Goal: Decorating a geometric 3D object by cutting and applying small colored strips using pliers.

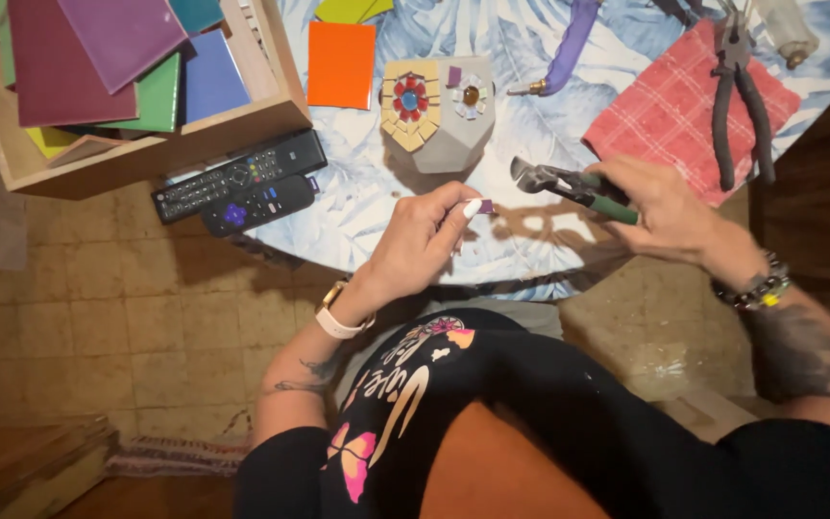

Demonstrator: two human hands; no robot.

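The left hand (422, 242) pinches a small purple chip (485, 206) between thumb and fingertips, holding it just over the near edge of the table (530, 252). The right hand (663, 208) is wrapped around the green handles of nippers (569, 184), whose jaws point left toward the chip — close to it, not touching. The two hands sit near each other but apart.

Just behind them stands a grey faceted pot (440, 113) with mosaic flowers on two faces. An orange tile (341, 64) lies left of it, and two remotes (239, 181) (one long, one short) lie at the table's left edge. A wooden box (127, 154) holds coloured tiles. Black pliers (742, 101) rest on a red cloth (665, 115) at the far right.
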